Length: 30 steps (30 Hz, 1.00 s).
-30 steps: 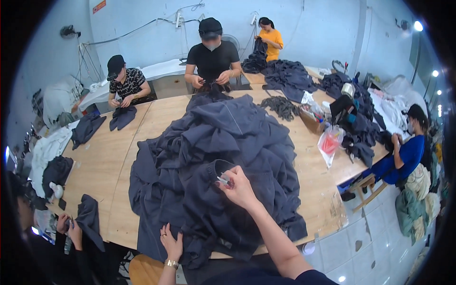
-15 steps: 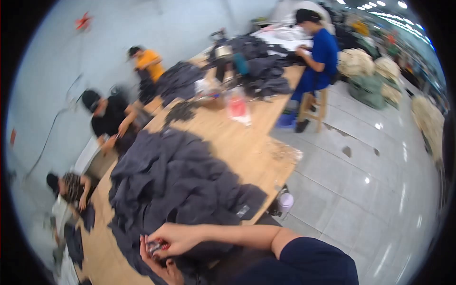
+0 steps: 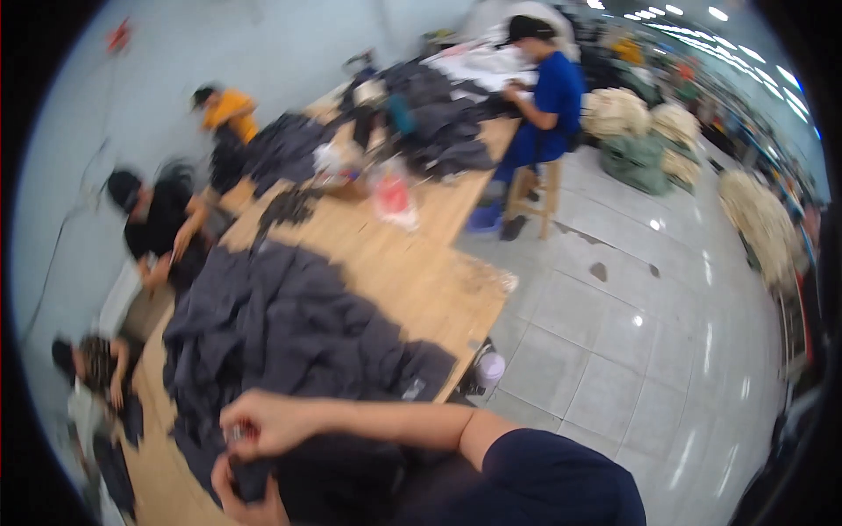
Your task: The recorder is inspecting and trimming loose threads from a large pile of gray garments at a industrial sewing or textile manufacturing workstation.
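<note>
Right hand [image 3: 279, 422]: grip closed round a small tool [image 3: 239, 432], metal and red, mostly covered by the fingers.
Left hand [image 3: 235, 502]: grip curled about a dark cloth fold [image 3: 254, 480]; whether it is pinched tight, I cannot tell.
Tool position: near left, just beyond the left hand, before the near side of the dark garment pile [image 3: 281, 320] on the worktop [image 3: 421, 263].
Cutting risk: if the tool has an edge, a slip could nick cloth or left fingers, the hands being so close.
Pile risk: a tug on a snagged fold could drag loose garments off the worktop.
Tool direction: exposed metal appears to face left; long axis unreadable through blur.
Fold direction: indeterminate, partly hidden by fingers.
</note>
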Each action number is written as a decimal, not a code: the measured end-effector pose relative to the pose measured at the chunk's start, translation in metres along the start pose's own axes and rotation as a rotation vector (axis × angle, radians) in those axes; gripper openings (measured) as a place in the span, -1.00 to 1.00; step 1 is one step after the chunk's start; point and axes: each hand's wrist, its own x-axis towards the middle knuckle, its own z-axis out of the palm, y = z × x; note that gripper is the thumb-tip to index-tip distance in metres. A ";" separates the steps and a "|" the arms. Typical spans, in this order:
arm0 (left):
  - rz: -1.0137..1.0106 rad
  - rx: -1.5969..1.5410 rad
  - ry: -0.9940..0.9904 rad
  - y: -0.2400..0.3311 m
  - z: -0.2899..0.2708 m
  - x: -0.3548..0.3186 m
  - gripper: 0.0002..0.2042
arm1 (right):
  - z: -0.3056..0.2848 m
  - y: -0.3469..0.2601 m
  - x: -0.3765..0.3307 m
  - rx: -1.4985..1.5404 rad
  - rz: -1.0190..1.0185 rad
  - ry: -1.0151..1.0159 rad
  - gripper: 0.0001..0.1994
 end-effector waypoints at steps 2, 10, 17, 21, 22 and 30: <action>-0.235 0.000 0.027 0.024 0.024 0.029 -0.47 | -0.010 0.021 0.000 -0.139 0.099 0.115 -0.84; -0.334 0.055 0.050 -0.028 0.072 0.018 -0.57 | -0.029 0.108 -0.047 -0.232 0.340 0.523 -0.92; -0.271 0.000 0.130 -0.037 0.065 0.013 -0.49 | -0.020 0.097 -0.055 -0.187 0.481 0.497 -0.85; -0.283 0.031 0.114 -0.038 0.068 0.014 -0.58 | -0.012 0.071 -0.051 0.031 0.549 0.487 -0.90; -0.274 0.057 0.096 -0.041 0.068 0.013 -0.59 | -0.010 0.067 -0.052 0.091 0.563 0.487 -0.91; -0.215 0.111 0.126 -0.054 0.073 0.009 -0.79 | 0.004 0.074 -0.055 -0.127 0.528 0.362 -0.80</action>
